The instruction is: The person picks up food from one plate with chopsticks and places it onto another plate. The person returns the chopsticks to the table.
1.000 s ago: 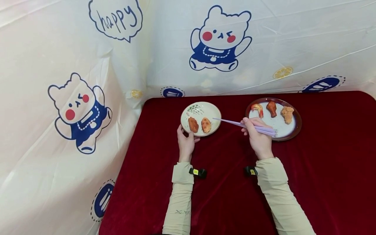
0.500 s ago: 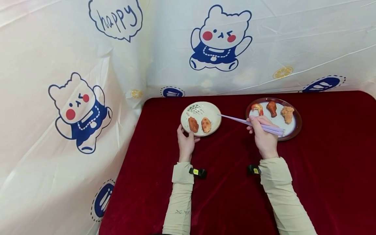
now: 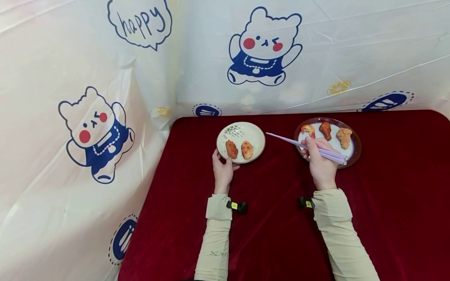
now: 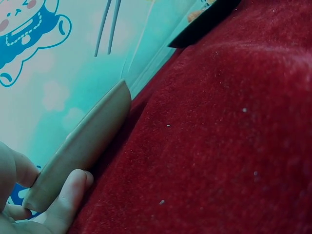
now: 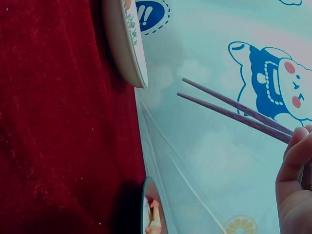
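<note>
In the head view my left hand grips the near-left rim of a small cream plate with a printed plant pattern. A browned chicken wing and a paler wing-like piece lie side by side on it. My right hand holds a pair of lilac chopsticks over the near-left part of a brown-rimmed plate. Their tips point left, near the cream plate's right rim; in the right wrist view they stand slightly apart with nothing between them.
On the brown-rimmed plate sit a shrimp, partly hidden by my hand, a drumstick and a fried chicken piece. A dark red cloth covers the table. White printed curtains stand behind and to the left.
My right hand has moved right with the chopsticks, so their tips have gone from over the cream plate to just beyond its right rim. The left hand and both plates stay put.
</note>
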Tool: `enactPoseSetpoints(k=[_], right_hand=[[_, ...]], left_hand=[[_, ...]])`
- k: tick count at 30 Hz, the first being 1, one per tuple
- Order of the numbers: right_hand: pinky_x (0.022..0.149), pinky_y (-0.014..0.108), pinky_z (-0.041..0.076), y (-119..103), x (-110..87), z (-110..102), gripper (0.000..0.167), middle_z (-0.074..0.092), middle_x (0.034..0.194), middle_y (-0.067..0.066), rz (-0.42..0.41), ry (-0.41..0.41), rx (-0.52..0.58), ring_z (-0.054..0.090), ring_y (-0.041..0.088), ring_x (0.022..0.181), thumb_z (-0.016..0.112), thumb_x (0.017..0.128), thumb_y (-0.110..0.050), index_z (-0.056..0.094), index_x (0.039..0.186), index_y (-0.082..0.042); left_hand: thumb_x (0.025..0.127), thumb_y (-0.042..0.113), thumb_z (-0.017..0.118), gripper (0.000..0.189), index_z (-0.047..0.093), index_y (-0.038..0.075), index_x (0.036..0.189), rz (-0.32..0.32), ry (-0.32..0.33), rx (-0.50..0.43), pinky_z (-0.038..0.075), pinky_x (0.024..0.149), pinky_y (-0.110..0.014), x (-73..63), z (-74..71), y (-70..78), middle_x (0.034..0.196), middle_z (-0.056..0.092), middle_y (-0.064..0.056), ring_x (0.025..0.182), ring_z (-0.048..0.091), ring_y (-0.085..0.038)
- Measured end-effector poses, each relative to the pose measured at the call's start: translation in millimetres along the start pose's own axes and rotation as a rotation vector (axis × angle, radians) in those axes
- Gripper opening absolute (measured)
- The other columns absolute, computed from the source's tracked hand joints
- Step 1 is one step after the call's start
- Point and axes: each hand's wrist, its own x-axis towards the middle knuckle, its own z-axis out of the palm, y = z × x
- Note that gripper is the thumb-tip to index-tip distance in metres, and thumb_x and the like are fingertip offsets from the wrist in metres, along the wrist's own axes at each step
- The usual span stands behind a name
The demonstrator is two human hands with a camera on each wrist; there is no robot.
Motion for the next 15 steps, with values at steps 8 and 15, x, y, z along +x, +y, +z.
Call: enactPoseSetpoints(k=[8,15], right_hand=[[0.051,0.015,0.052,2,2.5,-4,0.030,0.069,0.077,0.001,0.000,0.021,-0.026,0.062,0.009,0.059,0.071,0.087,-0.014,0.071,0.087,0.016],[0.050,0.014,0.051,4,7.5,-10,0.025,0.069,0.077,0.000,-0.028,0.066,-0.032,0.062,0.007,0.058,0.069,0.088,-0.010,0.072,0.084,0.014]], left_hand=[[0.097,0.007,0.047,0.066,0.016,0.018,0.154,0.000,0.002,0.004,0.063,0.067,-0.030,0.1,0.5,0.0,0.151,0.027,-0.011,0.072,0.066,-0.019],[0.096,0.007,0.047,0.066,0.017,0.017,0.154,0.005,0.008,0.005,0.062,0.067,-0.029,-0.6,0.9,0.4,0.151,0.027,-0.012,0.070,0.066,-0.018]])
